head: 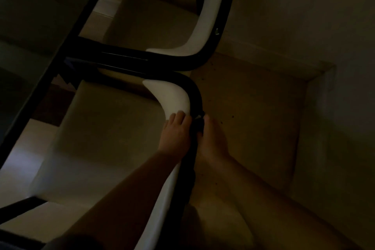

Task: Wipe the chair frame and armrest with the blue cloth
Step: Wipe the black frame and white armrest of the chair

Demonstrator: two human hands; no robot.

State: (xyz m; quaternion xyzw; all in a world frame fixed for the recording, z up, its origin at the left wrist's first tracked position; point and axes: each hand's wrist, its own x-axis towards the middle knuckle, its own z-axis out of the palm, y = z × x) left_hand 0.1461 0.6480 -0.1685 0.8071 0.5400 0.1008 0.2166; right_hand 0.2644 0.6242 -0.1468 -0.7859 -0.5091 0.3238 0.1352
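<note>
Dim scene, 2 hands at near chair. Left hand (pixel 176 134): fingers together, flat on white armrest (pixel 172 95). Right hand (pixel 211 138): curled against black chair frame (pixel 193 148) between hands; grip unclear. Blue cloth: cannot tell.

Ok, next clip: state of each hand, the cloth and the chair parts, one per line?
left hand: resting on the white armrest
right hand: beside the black frame tube, holding something dark
white armrest: partly covered by the left hand
black frame: upright
blue cloth: too dark to identify
</note>
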